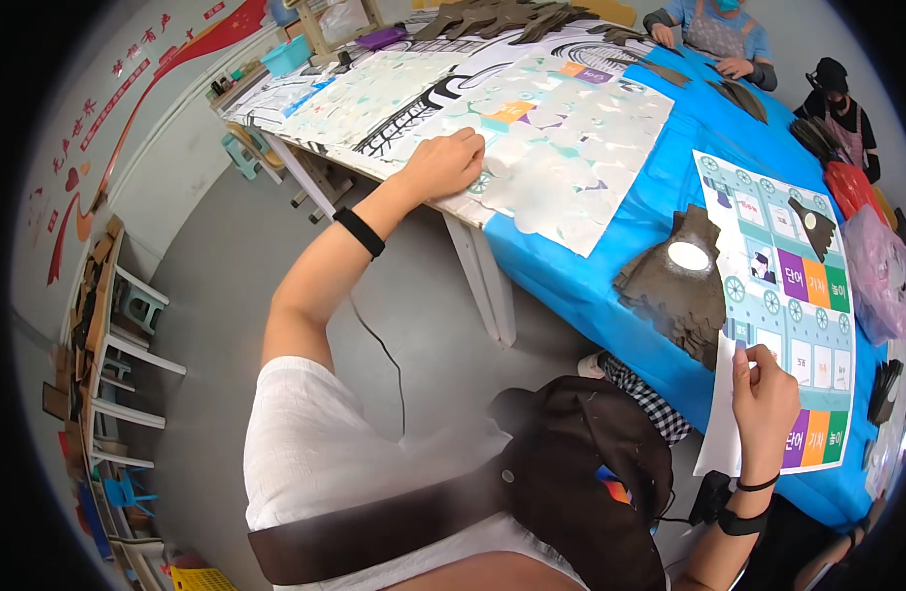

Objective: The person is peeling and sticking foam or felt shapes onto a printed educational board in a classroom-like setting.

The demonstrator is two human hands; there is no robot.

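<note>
My left hand point(446, 161) reaches far out and rests with curled fingers on a stack of large printed sheets point(561, 148) covered in pale shapes. My right hand point(763, 394) pinches the near left edge of a colourful printed sheet point(783, 295) with train pictures and coloured squares, lying on the blue table cover point(650, 207). A pile of dark brown cardboard cut-outs point(674, 291) sits just left of that sheet, one piece showing a white oval. A black band is on each wrist.
Two other people sit at the far right end of the table, with more brown cut-outs point(502, 18) at the back. A pink plastic bag point(876, 266) lies at the right. Stacked small chairs point(118, 345) stand on the left over the grey floor.
</note>
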